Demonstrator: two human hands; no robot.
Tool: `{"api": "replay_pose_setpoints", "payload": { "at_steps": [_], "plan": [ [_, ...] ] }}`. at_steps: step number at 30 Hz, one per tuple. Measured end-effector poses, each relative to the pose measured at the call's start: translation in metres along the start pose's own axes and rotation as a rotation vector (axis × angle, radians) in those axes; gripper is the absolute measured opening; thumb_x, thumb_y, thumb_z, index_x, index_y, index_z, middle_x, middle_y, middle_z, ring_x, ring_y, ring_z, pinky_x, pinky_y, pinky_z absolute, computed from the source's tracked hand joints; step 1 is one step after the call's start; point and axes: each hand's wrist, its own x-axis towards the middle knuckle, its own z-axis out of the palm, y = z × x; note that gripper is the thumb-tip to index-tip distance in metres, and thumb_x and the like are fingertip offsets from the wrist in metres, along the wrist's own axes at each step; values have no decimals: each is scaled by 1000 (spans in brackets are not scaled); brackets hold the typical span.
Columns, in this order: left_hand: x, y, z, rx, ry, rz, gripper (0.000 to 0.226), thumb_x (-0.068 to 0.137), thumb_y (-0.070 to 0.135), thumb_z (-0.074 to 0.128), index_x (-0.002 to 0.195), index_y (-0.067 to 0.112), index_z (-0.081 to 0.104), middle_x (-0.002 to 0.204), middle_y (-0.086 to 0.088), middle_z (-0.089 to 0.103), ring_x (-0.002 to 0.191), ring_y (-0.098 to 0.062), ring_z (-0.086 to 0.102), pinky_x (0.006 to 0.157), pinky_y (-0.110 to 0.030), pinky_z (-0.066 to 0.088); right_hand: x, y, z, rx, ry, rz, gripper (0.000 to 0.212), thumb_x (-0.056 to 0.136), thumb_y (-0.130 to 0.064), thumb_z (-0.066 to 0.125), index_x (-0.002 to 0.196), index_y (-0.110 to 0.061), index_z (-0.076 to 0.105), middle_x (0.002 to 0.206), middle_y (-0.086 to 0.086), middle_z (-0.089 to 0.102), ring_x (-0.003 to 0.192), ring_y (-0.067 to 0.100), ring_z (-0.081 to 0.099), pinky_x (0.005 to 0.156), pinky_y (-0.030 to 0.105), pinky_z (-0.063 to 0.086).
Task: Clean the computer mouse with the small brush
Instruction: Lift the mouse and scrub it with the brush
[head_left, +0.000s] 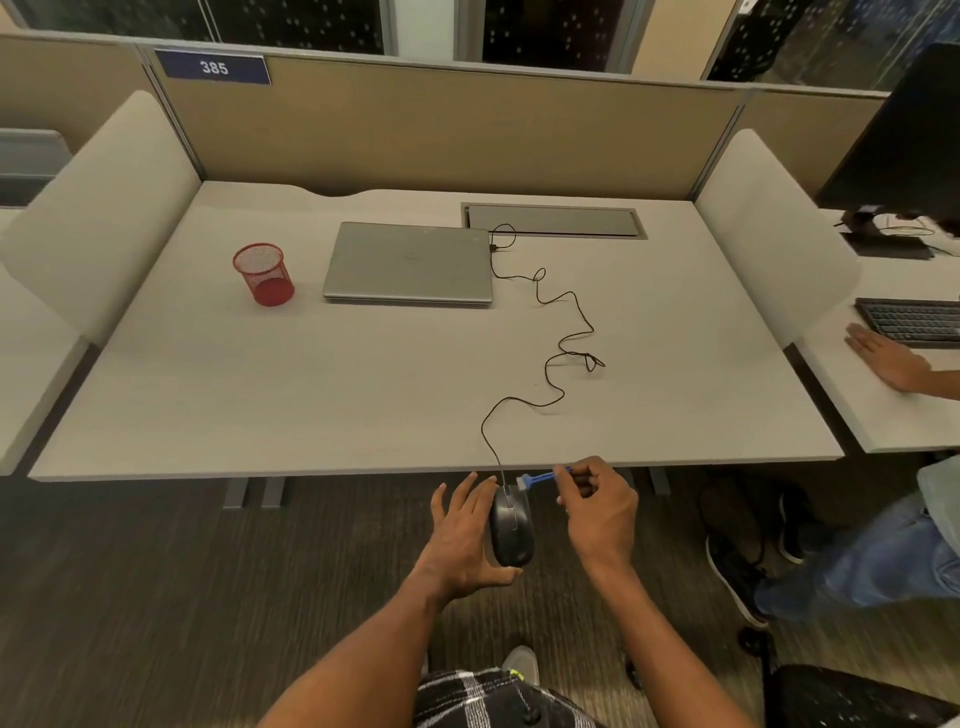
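Left hand (465, 530) cradles the black corded plastic mouse (511, 530), long axis pointing away from me; right hand (597, 501) pinches the small blue-handled brush (540, 478), bristles at the mouse's front-right.

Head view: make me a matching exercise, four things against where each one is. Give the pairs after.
Things:
1. mouse
2. brush
3. laptop
4. red cup

Places:
A. lying shut on the desk, mid-back
B. pinched in the right hand
C. on the desk, left of the laptop
D. cradled in the left hand, off the desk's front edge

Pairs: 1-D, 2-B, 3-A, 4-C
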Motion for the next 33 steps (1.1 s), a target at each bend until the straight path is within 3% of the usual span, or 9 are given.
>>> {"api": "replay_pose_setpoints", "payload": {
  "at_steps": [5,11,16,21,24,26,30,33],
  "plan": [
    [0,0,-1,4,-1,-4,127,69,83,67,165,22,11,174,1,14,162,-18,-8,127,-55,-19,7,4,3,42,-130,106,13,94,-20,78,84,-22,70,75,-2,75,64,10,74,55,19,60],
    [-2,0,0,8,-10,-3,128,69,84,67,165,23,9,173,2,13,161,-18,-8,127,-56,-17,19,9,1,44,72,192,9,95,-21,76,89,-18,71,79,-1,74,65,9,73,57,22,62],
    [-3,-1,0,0,-12,-3,128,69,84,68,165,23,9,173,2,13,161,-17,-8,127,-56,-18,24,15,-1,156,-29,319,7,95,-20,76,91,-16,73,81,1,78,66,14,75,53,18,57],
    [-5,-2,0,-13,-7,11,127,70,84,68,165,25,9,173,3,14,161,-16,-8,126,-55,-20,23,24,-5,112,97,347,8,95,-18,76,88,-19,71,83,2,77,65,11,73,49,15,54],
    [-5,-2,0,-15,-5,15,126,70,82,70,165,23,11,173,3,15,161,-16,-7,126,-54,-20,24,27,-8,261,-5,438,4,95,-17,76,93,-14,74,81,1,80,64,9,74,53,18,57],
    [-5,-1,0,-11,-7,17,126,70,83,69,165,23,11,173,2,15,161,-16,-7,127,-54,-19,23,29,-7,224,-66,467,5,95,-18,76,94,-13,75,82,2,80,68,11,75,55,19,57],
    [-7,-2,0,-14,-16,19,126,69,84,68,164,25,10,173,4,15,161,-15,-7,127,-57,-16,21,33,-9,136,66,432,5,96,-17,76,94,-13,73,83,4,78,71,16,75,54,20,56],
    [-8,-3,0,-32,1,23,125,70,82,69,164,24,11,173,3,16,161,-15,-7,127,-56,-17,20,37,-13,190,29,433,5,95,-17,76,95,-13,74,80,3,79,66,10,73,53,19,56]
  ]
}}
